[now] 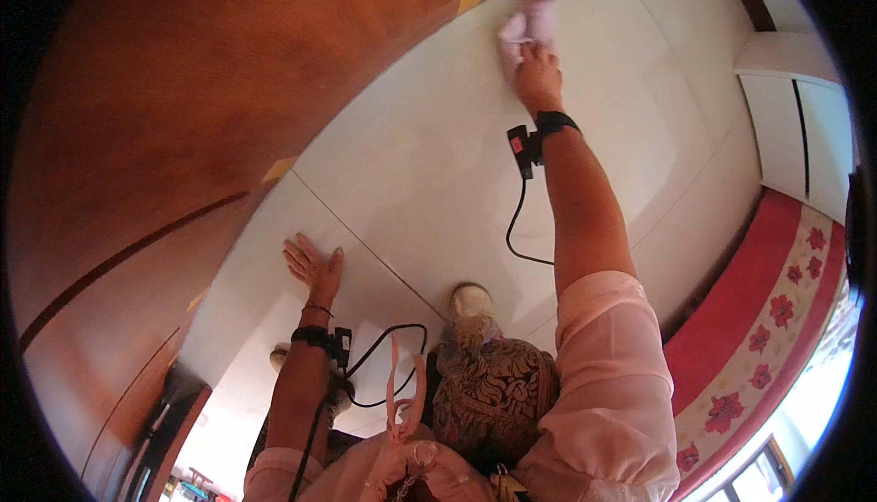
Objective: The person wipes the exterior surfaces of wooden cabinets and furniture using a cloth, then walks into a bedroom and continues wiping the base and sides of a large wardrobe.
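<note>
My right hand [539, 80] reaches far forward over the pale tiled floor [411, 159], its fingers pressed on a pink cloth [531, 22] that looks blurred. A black strap with a small cabled device [522, 149] is on that wrist. Nearer to me, my left hand [315, 265] rests flat on the floor with fingers spread, holding nothing. Its wrist bears a similar strap and device [342, 346]. My patterned knee [507, 385] and a light shoe [471, 300] show between my arms.
A brown wooden panel [205, 77] curves along the left, edging the floor. At the right stand a white cabinet [774, 132] and a red flowered curtain or cloth [726, 344]. Black cables [510, 228] hang from both wrist devices. Bright windows show at lower right.
</note>
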A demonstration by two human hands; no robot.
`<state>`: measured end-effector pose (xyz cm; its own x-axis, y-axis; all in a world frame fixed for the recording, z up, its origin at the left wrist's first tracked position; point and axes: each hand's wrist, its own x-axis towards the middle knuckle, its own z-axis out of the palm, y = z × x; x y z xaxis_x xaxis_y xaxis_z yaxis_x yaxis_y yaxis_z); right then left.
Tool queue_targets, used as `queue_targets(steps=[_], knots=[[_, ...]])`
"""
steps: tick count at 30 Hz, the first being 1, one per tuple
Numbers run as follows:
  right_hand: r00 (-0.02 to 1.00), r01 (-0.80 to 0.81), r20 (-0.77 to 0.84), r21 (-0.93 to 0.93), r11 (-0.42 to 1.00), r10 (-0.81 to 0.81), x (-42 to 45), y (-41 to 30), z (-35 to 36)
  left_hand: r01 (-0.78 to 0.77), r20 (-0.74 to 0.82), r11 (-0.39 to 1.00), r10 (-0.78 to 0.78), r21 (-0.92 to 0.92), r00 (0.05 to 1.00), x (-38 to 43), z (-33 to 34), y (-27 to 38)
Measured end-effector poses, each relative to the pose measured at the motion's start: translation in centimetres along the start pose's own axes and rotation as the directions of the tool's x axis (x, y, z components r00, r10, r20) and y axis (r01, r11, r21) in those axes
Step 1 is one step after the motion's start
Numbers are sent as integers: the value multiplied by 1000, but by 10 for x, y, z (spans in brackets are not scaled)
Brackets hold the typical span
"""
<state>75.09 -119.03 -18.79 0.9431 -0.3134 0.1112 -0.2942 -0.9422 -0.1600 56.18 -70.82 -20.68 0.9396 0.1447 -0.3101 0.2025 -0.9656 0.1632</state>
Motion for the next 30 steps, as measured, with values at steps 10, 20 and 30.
queue_targets(steps=[10, 20, 30], knots=[[799, 449, 277, 315, 836, -533, -134, -122, -3, 136, 119, 988, -143, 66, 982, 2, -10, 8], [935, 278, 199, 104, 955, -294, 23, -64, 16, 70, 120, 998, -70, 1, 990, -1, -9, 24], [789, 352, 201, 628, 694, -581, -118, -94, 3, 44, 71, 999, -43, -3, 997, -2, -15, 12]])
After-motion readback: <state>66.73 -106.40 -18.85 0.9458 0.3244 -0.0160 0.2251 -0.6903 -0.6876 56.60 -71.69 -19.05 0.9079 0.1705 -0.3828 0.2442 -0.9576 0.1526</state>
